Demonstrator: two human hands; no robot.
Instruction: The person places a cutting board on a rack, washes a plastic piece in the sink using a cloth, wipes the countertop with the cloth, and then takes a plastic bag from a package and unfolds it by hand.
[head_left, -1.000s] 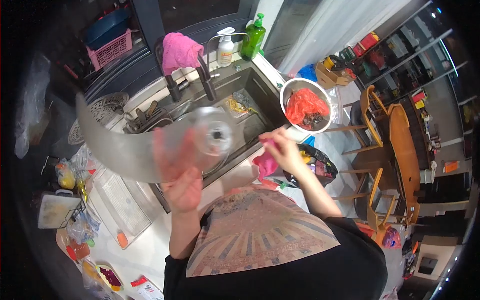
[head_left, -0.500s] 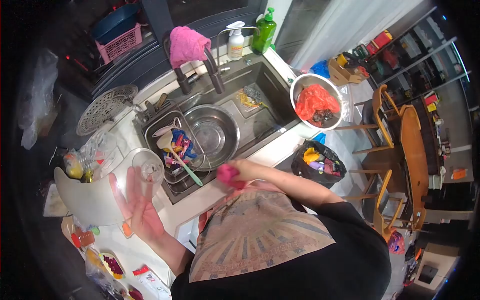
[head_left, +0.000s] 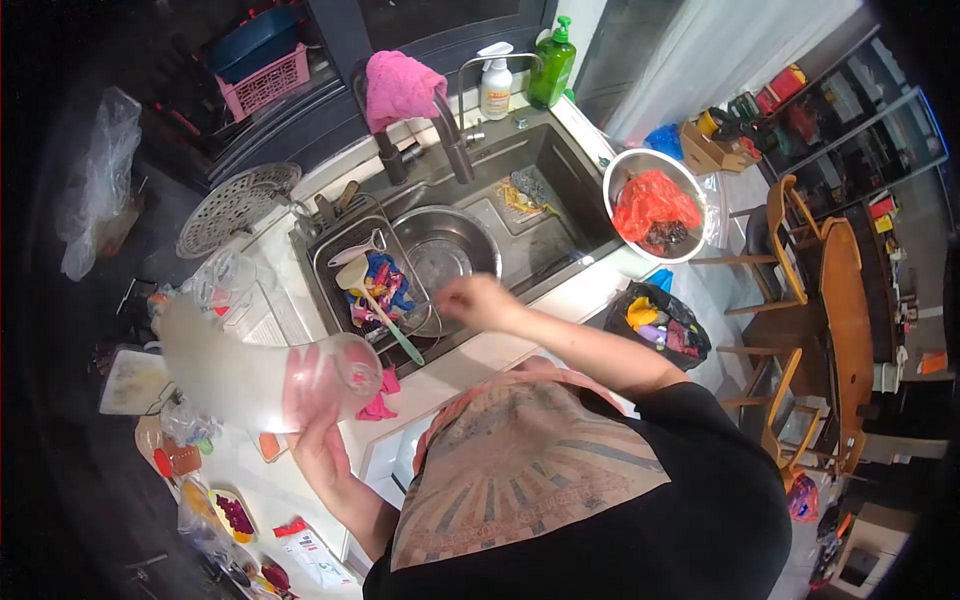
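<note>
A translucent curved plastic piece (head_left: 225, 370) with a round, clear end hangs over the left counter, and my left hand (head_left: 325, 445) holds it near that end, fingers visible through the plastic. My right hand (head_left: 480, 303) is over the sink's front edge with its fingers curled; whether anything is in them is too blurred to tell. A pink cloth (head_left: 379, 398) lies at the counter's front edge between my hands. Beside my right hand are a round metal basin (head_left: 450, 245) and a wire basket (head_left: 330, 262) with colourful cloths and a green-handled spoon (head_left: 400, 340).
A faucet draped with a pink towel (head_left: 402, 92) stands behind the sink (head_left: 575, 235). A white bowl (head_left: 690, 180) with a red bag sits at the right corner, above a black trash bag (head_left: 690, 352). Chairs (head_left: 790, 290) stand at right.
My right hand has let go of the pink cloth, which now lies on the counter, and has moved up toward the sink. The plastic piece has shifted and turned in my left hand.
</note>
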